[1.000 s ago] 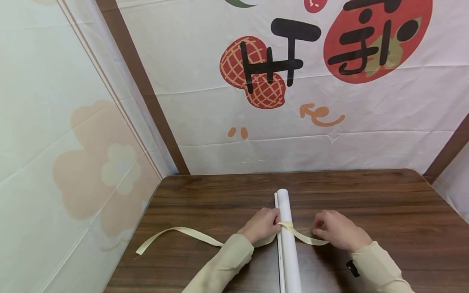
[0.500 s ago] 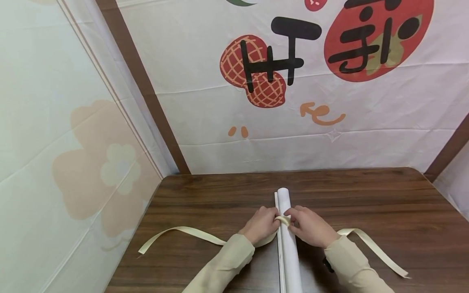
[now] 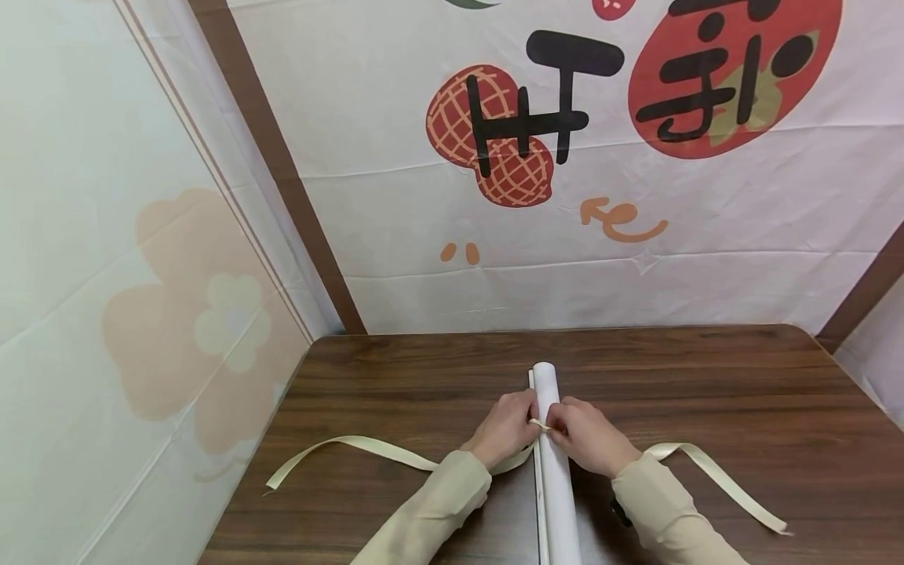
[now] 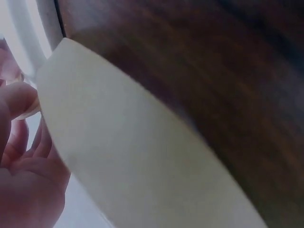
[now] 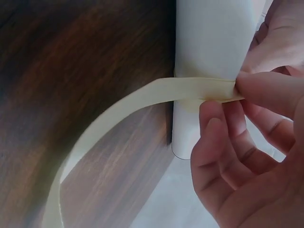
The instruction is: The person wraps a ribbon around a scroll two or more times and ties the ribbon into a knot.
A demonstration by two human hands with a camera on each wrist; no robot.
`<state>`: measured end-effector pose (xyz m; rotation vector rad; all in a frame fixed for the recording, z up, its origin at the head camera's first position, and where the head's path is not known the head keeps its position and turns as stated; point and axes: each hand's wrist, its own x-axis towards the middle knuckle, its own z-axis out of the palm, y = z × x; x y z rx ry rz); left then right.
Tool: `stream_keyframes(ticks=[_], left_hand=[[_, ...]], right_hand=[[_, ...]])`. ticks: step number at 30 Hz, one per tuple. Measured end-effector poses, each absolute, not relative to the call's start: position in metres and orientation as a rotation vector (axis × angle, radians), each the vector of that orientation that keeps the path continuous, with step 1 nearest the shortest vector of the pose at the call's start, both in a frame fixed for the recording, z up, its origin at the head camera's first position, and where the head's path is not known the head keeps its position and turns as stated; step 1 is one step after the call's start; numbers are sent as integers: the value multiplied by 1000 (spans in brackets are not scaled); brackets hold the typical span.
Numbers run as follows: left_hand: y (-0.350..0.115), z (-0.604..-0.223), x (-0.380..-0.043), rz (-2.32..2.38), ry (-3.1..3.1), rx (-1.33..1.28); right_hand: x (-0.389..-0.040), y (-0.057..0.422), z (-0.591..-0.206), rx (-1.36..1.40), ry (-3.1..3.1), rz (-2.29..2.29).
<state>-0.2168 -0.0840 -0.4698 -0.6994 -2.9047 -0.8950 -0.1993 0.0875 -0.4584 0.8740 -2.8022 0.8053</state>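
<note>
A white paper roll [image 3: 563,502] lies lengthwise on the table, a thin white strip along its left side. Around its upper part passes a cream ribbon [image 3: 381,450], its tails spreading left and right. My left hand [image 3: 500,430] is at the roll's left side, pinching the ribbon where it crosses. From the other side my right hand [image 3: 592,441] pinches the ribbon on top of the roll, thumb and fingertips together in the right wrist view. The ribbon [image 4: 128,142] covers much of the left wrist view; the left fingertips are partly hidden there.
The brown wood-grain table [image 3: 395,369] extends on both sides of the roll. A printed white cloth [image 3: 395,196] hangs behind its back edge, and another cloth [image 3: 71,275] hangs at the left. A small black item [image 3: 621,513] shows by the right cuff.
My right hand has moved left from beside the roll onto the ribbon crossing and now pinches there. The ribbon's right tail lies on the table. My left hand has stayed almost still.
</note>
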Motion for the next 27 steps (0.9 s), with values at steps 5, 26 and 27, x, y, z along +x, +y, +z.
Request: stream_keyframes(ticks=[5, 26, 27], left_hand=[[-85, -471, -216, -949, -2911, -707], [-107, -466, -226, -1453, -3090, -881], [-107, -466, -226, -1435, -3090, -888]], right_hand=[[-198, 86, -459, 866, -2795, 809], [-199, 84, -458, 850, -2813, 776], [-199, 84, -458, 850, -2813, 771]])
